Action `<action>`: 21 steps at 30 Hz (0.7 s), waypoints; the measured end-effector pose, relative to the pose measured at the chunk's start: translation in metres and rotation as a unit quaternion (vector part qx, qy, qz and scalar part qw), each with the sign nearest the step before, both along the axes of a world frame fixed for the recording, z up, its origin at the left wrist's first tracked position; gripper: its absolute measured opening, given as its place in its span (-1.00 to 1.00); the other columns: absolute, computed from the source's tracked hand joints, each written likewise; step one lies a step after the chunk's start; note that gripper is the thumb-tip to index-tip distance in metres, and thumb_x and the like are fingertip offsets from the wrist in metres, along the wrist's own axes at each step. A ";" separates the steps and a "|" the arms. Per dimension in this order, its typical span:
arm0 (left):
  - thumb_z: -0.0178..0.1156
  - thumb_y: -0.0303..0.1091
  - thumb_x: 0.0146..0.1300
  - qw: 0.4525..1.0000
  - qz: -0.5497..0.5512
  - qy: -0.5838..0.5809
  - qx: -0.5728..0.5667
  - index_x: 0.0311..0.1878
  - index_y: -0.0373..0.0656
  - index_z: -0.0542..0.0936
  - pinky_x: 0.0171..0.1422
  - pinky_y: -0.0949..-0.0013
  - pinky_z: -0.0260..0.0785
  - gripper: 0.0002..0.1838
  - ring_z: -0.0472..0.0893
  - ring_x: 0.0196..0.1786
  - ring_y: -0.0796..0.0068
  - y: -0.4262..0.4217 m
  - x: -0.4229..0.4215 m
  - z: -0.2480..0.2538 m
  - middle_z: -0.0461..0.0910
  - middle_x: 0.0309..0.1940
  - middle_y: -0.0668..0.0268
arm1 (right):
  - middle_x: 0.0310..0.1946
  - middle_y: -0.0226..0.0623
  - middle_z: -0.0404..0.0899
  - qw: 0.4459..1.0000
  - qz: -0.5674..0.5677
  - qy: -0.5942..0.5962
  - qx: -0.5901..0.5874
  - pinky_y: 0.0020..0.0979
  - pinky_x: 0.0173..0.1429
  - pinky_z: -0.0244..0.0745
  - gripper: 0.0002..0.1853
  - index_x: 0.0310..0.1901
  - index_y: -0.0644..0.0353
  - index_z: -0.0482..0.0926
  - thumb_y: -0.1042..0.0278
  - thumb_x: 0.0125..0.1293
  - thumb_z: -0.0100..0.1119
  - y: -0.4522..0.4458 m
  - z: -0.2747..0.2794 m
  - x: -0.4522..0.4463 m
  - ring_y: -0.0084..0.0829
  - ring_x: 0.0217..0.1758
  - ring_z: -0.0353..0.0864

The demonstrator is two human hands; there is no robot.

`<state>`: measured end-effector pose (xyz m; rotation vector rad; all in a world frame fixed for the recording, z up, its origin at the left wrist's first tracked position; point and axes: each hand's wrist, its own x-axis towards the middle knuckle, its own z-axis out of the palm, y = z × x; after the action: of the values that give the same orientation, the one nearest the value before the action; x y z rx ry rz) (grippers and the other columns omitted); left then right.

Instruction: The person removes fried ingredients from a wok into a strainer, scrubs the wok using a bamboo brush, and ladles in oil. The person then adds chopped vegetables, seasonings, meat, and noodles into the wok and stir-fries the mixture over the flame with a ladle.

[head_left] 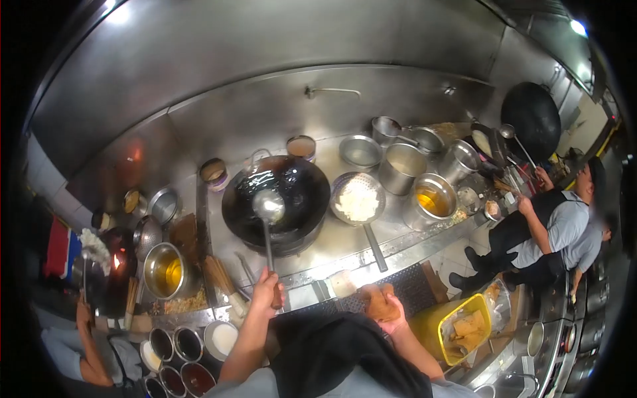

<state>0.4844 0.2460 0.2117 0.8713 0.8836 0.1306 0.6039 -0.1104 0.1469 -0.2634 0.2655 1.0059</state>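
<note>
My left hand (267, 292) is wrapped round the handle of a long metal ladle (268, 207). The ladle's round bowl is over the large black wok (306, 199), whose dark inside shines wet. My right hand (394, 317) is closed on a brown, folded-looking thing (379, 302), possibly a cloth, held low at the counter's front edge. Right of the wok, a handled strainer (378, 211) holds a heap of white food (358, 198), its handle pointing towards me. Neither hand touches the strainer.
A pot of yellow oil (446, 187) and several metal pots stand right. Bamboo brushes (217, 272) and another oil pot (152, 275) are left. Sauce containers (188, 343) sit lower left, a yellow bin (434, 331) lower right. Co-workers stand left (89, 355) and right (554, 222).
</note>
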 end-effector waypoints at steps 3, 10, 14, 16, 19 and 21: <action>0.05 -0.28 0.48 0.999 -0.038 -0.022 0.007 0.60 0.14 0.04 -0.65 0.37 0.25 -0.31 0.37 -0.69 0.50 0.048 0.008 -0.011 0.45 -0.55 0.37 | 0.17 0.04 0.51 0.998 0.000 -0.035 -0.061 -0.06 0.13 0.56 -0.23 0.39 0.26 0.29 -0.06 0.25 0.14 0.005 0.000 -0.004 0.01 0.06 0.58; 0.08 -0.31 0.44 0.950 -0.043 0.078 0.300 0.61 0.07 0.05 -0.69 0.36 0.24 -0.27 0.36 -0.74 0.49 0.069 0.033 -0.005 0.44 -0.56 0.35 | 0.18 0.09 0.49 0.997 0.045 -0.023 -0.054 -0.08 0.15 0.58 -0.22 0.42 0.30 0.24 -0.06 0.29 0.11 0.004 -0.020 0.000 0.00 0.14 0.57; 0.08 -0.29 0.44 0.941 -0.066 0.099 0.317 0.61 0.09 0.06 -0.71 0.35 0.24 -0.28 0.38 -0.75 0.48 0.098 0.018 -0.019 0.45 -0.55 0.34 | 0.17 0.12 0.50 0.993 0.075 0.002 -0.088 -0.03 0.27 0.52 -0.25 0.39 0.31 0.26 -0.03 0.30 0.15 -0.007 -0.031 -0.005 0.00 0.19 0.55; 0.08 -0.28 0.44 0.940 -0.068 0.093 0.322 0.60 0.09 0.09 -0.71 0.35 0.22 -0.30 0.36 -0.75 0.50 0.095 0.010 -0.020 0.45 -0.55 0.35 | 0.16 0.12 0.51 0.990 0.077 0.031 -0.112 -0.02 0.31 0.50 -0.26 0.38 0.32 0.27 0.00 0.30 0.16 -0.015 -0.040 -0.007 0.01 0.20 0.55; 0.08 -0.27 0.45 0.971 -0.096 0.063 0.209 0.55 0.09 0.18 -0.69 0.38 0.21 -0.36 0.34 -0.74 0.52 0.077 -0.006 -0.008 0.43 -0.54 0.37 | 0.18 0.08 0.51 0.988 0.080 0.057 -0.122 -0.02 0.35 0.47 -0.30 0.36 0.32 0.29 0.05 0.31 0.19 -0.021 -0.045 -0.008 0.00 0.21 0.54; 0.09 -0.27 0.45 0.999 -0.028 0.028 0.034 0.34 0.10 0.43 -0.64 0.43 0.22 -0.58 0.38 -0.67 0.54 0.051 -0.013 0.006 0.44 -0.53 0.39 | 0.19 0.03 0.53 0.986 0.073 0.025 -0.147 -0.04 0.36 0.47 -0.33 0.34 0.30 0.34 0.06 0.31 0.20 -0.022 -0.042 -0.009 -0.04 0.22 0.56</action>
<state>0.4715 0.2965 0.2176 0.9659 0.9099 0.0889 0.5952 -0.1328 0.1047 -0.5312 0.4466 1.1192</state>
